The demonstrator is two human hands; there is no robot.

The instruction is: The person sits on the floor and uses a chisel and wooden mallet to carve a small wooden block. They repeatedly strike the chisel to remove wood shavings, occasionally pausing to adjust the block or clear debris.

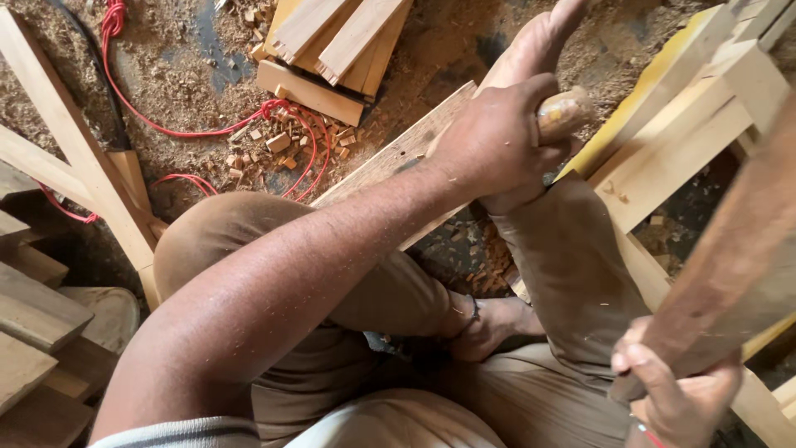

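Left hand wraps tight round the chisel's wooden handle, just above the plank; stiff, light, best gripped mid-handle. Right hand clenches a heavy wooden mallet nearer the body.

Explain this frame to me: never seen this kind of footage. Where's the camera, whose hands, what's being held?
There is one picture, from a camera on the person's head looking down at their lap and hands; no machine is involved. The person sits on a floor covered in sawdust. The left hand is closed around a tool's wooden handle, set against a pale wooden frame; the tool's tip is hidden. The right hand grips a dark wooden block, raised and blurred. A plank lies across the legs. Further off are a red cable and stacked wood offcuts.
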